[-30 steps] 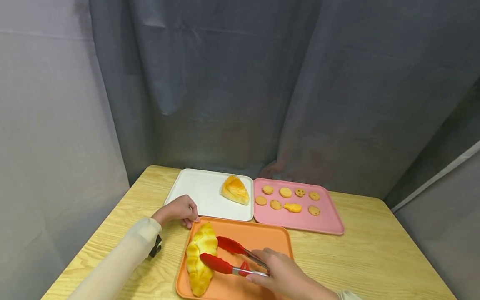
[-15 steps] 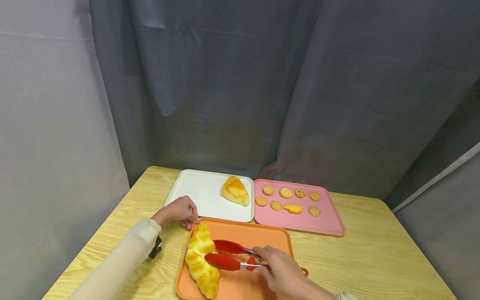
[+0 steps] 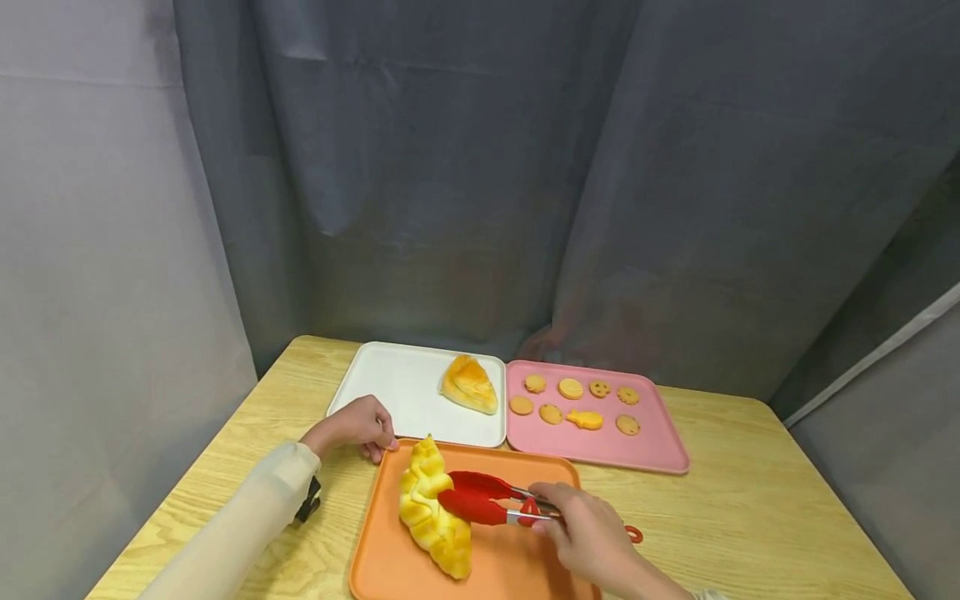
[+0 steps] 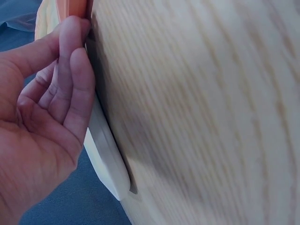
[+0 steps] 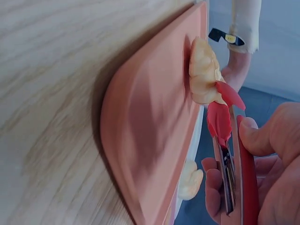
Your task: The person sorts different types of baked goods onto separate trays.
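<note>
My right hand grips a pair of tongs with red tips and metal arms. Between the red tips is the side of a long, ridged yellow-brown bread, shaped like a croissant. The bread is held tilted close over the orange tray, and its shadow falls on the tray in the right wrist view. At the tray's far left corner, my left hand pinches the rim. The left wrist view shows its thumb and forefinger meeting at the orange edge.
Behind the orange tray lies a white tray bearing a wedge-shaped bread. A pink tray with several small biscuits, one a yellow fish-like shape, adjoins it on the right. Dark curtains hang behind the wooden table.
The tongs have closed on the bread, and the right hand has moved right with it. The bread has turned and shifted away from the tray's left edge. The left hand stays at the corner.
</note>
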A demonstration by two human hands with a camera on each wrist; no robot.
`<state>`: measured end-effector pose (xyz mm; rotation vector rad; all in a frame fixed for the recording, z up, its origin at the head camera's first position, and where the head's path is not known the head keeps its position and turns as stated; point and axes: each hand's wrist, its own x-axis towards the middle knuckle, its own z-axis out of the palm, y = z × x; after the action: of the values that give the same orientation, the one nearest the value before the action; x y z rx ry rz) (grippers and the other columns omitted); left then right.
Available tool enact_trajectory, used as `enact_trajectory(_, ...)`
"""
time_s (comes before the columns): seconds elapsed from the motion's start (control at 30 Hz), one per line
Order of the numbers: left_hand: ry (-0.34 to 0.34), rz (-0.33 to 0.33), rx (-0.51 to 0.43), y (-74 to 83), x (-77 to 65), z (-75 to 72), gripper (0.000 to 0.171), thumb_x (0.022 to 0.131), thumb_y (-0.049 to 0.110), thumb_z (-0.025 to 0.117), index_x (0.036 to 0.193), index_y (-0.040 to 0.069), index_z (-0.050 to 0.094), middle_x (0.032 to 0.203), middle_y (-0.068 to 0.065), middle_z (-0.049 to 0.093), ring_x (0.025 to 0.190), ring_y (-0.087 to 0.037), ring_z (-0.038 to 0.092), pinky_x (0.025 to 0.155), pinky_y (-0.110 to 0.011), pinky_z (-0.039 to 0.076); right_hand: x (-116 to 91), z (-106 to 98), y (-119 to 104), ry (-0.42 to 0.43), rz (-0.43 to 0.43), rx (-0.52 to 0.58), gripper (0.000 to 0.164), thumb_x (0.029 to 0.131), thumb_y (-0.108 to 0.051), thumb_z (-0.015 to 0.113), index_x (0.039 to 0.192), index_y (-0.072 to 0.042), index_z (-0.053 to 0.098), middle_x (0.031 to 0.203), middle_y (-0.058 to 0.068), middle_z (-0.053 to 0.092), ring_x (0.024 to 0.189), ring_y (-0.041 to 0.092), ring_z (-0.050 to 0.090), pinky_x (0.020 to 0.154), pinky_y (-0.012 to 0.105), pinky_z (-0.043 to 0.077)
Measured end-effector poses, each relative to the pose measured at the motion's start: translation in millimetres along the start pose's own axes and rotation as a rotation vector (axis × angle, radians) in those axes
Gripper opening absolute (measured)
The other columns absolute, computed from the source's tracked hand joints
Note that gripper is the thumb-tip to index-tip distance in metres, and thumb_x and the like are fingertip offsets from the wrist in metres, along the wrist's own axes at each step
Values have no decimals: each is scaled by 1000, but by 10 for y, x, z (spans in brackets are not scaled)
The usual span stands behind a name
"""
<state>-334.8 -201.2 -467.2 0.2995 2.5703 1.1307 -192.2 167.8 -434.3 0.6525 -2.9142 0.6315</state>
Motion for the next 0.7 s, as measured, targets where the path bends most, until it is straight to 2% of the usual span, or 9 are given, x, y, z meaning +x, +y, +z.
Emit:
enact_trajectory(0.13,3,-5,0,14,-15,-5,12,86,4,73,75,1,73,61,-5,70,50,-11,65,52,-26,56,23,-5,38,31,43,-28,31,83,-20,83,113,-21,72,96,-11,74,80,5,64,68,31,52)
enact_trajectory(0.4,10,8,-18,1,6,-6,10,85,3,73,75,0,72,60,-5,70,49,-11,65,51,-26,56,65,-63,51,82,99,4,29,84,-14,82,110,-22,73,95,-11,74,79,6,64,69,35,52)
enact_trajectory(0.7,-2,30,-42,-11,-13,7,12,84,5,76,74,-1,72,57,-5,68,48,-11,64,50,-27,55,79,-191,115,137,159,46,26,85,-14,81,110,-20,74,80,-12,68,64,4,49,63,28,42)
